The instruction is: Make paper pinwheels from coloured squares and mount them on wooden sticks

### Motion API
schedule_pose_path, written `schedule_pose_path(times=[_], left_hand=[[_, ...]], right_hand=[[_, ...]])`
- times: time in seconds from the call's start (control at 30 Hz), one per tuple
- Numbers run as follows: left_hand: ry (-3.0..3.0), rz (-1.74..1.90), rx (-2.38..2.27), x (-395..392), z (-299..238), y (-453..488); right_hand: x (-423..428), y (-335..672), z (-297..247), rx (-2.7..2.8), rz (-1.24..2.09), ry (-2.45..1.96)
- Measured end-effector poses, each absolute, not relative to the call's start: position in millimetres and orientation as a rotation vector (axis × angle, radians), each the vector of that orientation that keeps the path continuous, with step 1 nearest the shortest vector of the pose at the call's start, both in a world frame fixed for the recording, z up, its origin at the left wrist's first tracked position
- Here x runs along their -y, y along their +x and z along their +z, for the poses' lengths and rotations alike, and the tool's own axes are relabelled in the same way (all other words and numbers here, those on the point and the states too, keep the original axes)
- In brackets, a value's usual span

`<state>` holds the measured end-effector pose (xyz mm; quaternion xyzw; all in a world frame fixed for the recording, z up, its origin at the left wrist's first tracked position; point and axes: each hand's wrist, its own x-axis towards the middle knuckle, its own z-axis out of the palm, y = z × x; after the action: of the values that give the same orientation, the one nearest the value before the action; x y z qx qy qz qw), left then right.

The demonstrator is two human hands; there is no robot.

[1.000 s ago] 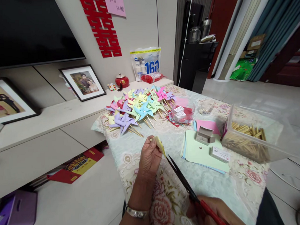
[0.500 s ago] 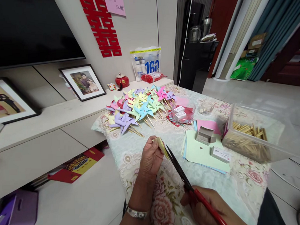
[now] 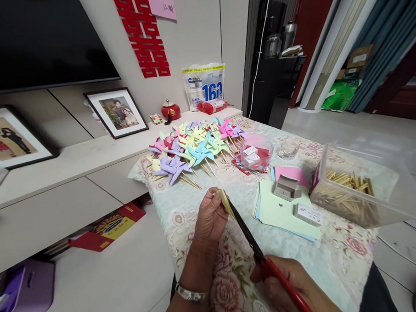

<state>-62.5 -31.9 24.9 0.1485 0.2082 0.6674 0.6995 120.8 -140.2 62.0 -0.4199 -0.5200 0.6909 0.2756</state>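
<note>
My left hand (image 3: 212, 215) pinches a folded piece of pale yellow paper (image 3: 225, 202) between thumb and fingers, above the near side of the table. Red-handled scissors (image 3: 253, 243) are gripped in my right hand (image 3: 285, 281). Their dark blades reach up and left to the edge of the yellow paper; I cannot tell how far they cut in. Beyond my left hand lies a pile of paper pinwheels (image 3: 197, 149) on thin sticks. Right of the blades, a stack of pale green paper (image 3: 272, 213) carries an open small box (image 3: 285, 188) and a closed small box (image 3: 307, 214).
A clear plastic bin (image 3: 346, 200) with many gold-coloured sticks stands at the right. Behind the paper is a round clear container (image 3: 268, 158) holding small boxes. A flowered tablecloth (image 3: 183, 226) covers the table. Framed photos (image 3: 118, 111) stand on the white cabinet (image 3: 101, 156).
The scissor blades have drawn closer together and lie against the yellow paper's edge. My left hand keeps its pinch, and the whole view has shifted slightly.
</note>
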Motion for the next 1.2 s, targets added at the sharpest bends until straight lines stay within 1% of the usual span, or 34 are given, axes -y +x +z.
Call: schedule_pose_path(times=[0.07, 0.3, 0.37, 0.47, 0.53, 0.63, 0.73, 0.9, 1.03, 1.2], left_hand=[[0.327, 1.491, -0.463, 32, 25, -62], [0.234, 1.54, -0.519, 30, 24, -63], [0.212, 1.561, -0.527, 30, 24, -65], [0.207, 1.604, -0.496, 30, 24, -69], [0.221, 1.632, -0.422, 32, 26, -71], [0.241, 1.63, -0.296, 36, 32, -72], [0.273, 1.581, -0.215, 40, 38, -71], [0.336, 1.538, -0.127, 45, 39, -73], [0.418, 1.51, -0.02, 47, 39, -75], [0.588, 1.382, -0.02, 49, 42, -71]], right_hand=[[136, 120, 56, 1.38, 1.898, -1.145], [130, 125, 45, 1.451, 1.766, -1.298], [119, 127, 47, 1.62, 1.574, -1.402], [98, 126, 56, 1.979, 1.122, -1.624], [84, 122, 63, 2.17, 0.888, -1.794], [67, 108, 70, 2.319, 0.745, -1.899], [55, 90, 72, 2.37, 0.67, -1.856], [41, 59, 62, 2.446, 0.551, -1.62], [33, 42, 40, 2.455, 0.561, -1.391], [25, 36, 6, 2.384, 0.536, -1.206]])
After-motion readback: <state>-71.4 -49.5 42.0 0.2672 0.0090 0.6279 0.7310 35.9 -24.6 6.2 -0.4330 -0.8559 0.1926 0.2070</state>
